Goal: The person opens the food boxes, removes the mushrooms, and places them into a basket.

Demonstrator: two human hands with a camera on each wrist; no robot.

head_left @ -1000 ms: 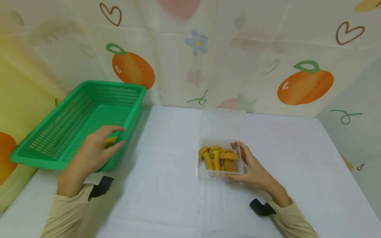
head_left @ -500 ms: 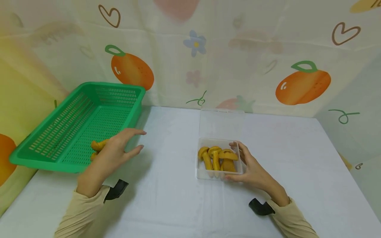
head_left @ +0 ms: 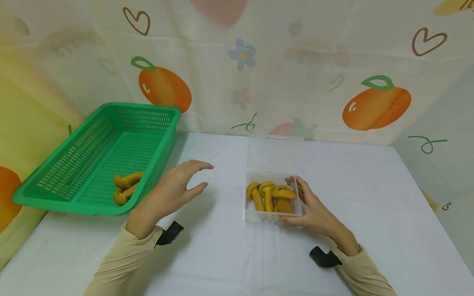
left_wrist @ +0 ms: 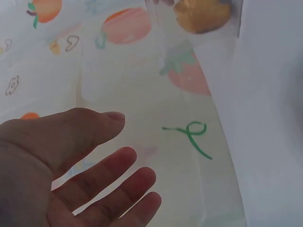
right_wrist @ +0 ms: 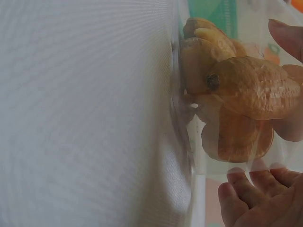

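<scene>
My left hand (head_left: 171,190) hovers above the table just right of the basket, thumb and fingers spread apart with nothing between them; the left wrist view shows the same bare hand (left_wrist: 90,165). With thumb and fingers on either side of its right end, my right hand (head_left: 316,211) grips a clear plastic box (head_left: 250,216). Several yellow-brown mushrooms (head_left: 284,200) lie side by side in the box, and its transparent lid (head_left: 275,154) is folded back behind. Through the box wall, the right wrist view shows the mushrooms (right_wrist: 255,87) close up.
A green slotted basket (head_left: 48,200) stands at the left, with mushrooms (head_left: 129,179) in its near right corner, partly hidden by the rim. White cloth (head_left: 218,255) covers the table. A fruit-print curtain (head_left: 281,94) hangs along the back.
My left hand has come out of the basket and moved right over the table, uncovering the mushrooms there. The right hand and the box have stayed put.
</scene>
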